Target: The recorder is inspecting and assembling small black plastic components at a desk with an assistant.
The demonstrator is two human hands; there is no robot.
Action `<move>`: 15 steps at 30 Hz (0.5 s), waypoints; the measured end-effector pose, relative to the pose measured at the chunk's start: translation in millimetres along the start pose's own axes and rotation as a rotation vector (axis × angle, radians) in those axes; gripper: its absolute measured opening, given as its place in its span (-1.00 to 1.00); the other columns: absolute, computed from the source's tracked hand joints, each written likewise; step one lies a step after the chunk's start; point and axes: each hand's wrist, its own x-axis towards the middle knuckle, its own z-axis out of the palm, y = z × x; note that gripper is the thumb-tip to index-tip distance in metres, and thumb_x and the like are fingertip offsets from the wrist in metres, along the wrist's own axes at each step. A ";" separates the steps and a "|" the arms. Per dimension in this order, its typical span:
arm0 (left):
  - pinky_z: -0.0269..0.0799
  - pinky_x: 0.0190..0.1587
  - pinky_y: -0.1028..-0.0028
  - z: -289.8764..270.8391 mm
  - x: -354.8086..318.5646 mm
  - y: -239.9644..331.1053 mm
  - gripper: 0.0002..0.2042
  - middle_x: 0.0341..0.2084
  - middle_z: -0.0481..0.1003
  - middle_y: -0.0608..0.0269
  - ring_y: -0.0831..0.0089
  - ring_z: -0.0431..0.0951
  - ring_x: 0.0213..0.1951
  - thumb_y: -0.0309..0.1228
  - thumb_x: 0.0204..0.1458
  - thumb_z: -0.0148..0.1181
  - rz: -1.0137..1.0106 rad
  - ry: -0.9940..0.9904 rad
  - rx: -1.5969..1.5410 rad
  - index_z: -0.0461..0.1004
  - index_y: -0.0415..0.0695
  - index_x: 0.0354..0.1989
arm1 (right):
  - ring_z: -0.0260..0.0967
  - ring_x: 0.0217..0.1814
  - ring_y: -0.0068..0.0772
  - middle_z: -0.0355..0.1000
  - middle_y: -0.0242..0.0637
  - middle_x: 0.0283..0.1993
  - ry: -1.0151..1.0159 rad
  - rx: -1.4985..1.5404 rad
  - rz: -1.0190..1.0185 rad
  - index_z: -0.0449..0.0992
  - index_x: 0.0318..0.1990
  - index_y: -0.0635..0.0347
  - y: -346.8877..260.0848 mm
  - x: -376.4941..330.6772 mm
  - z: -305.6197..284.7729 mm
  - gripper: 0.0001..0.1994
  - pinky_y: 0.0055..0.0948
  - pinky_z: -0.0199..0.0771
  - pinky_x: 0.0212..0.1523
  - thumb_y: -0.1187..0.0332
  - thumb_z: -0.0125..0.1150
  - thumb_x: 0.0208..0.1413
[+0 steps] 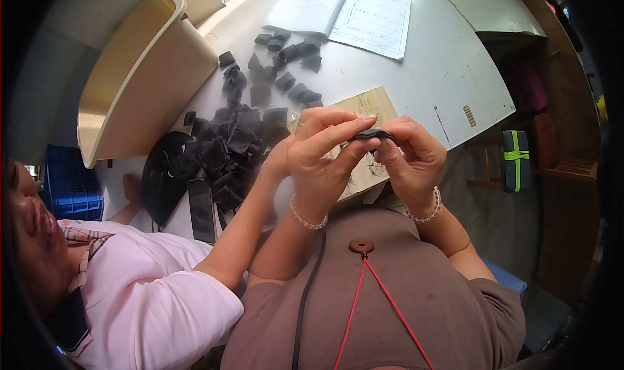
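Fingertips [363, 148] partly hide the black strip [372, 134], perhaps fabric; the notebook [370, 20] and the desk's [445, 51] far edge are cropped.

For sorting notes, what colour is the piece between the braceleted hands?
The piece is black, seen best in the head view.

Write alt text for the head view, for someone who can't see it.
A person's left hand and right hand pinch a black piece over a wooden board on a white table. A pile of black pieces lies to the left; a co-worker's arm, in a pink sleeve, extends close to the left hand.
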 end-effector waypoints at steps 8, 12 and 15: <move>0.14 -0.53 0.77 -6.1 19.9 11.8 -0.78 -0.38 0.48 0.35 0.81 0.30 -0.46 -0.48 -0.04 0.24 -0.267 0.082 -0.247 0.52 -0.23 -0.20 | 0.26 -0.56 -0.78 0.40 -0.39 -0.53 -0.158 -0.141 -0.118 0.48 -0.43 0.34 -24.7 46.5 4.4 -0.96 -0.76 0.24 -0.55 0.56 0.21 -0.04; 0.12 -0.79 0.68 -14.9 28.8 2.5 -0.76 -0.46 0.49 0.23 0.68 0.29 -0.71 -0.45 0.06 0.11 -0.337 0.109 -0.425 0.45 -0.32 -0.14 | 0.26 -0.51 -0.84 0.39 -0.49 -0.56 -0.311 -0.016 0.025 0.48 -0.41 0.37 -15.7 76.6 10.9 -0.89 -0.79 0.27 -0.54 0.48 0.20 0.02; -0.10 -0.79 0.67 -20.5 40.1 7.1 -0.75 -0.66 0.37 0.48 0.83 0.11 -0.75 -0.39 0.05 0.15 -0.436 0.252 -0.304 0.48 -0.25 -0.14 | 0.19 -0.55 -0.84 0.33 -0.53 -0.60 -0.386 -0.038 0.023 0.48 -0.42 0.37 -2.7 98.5 19.4 -0.88 -0.77 0.20 -0.59 0.45 0.21 0.01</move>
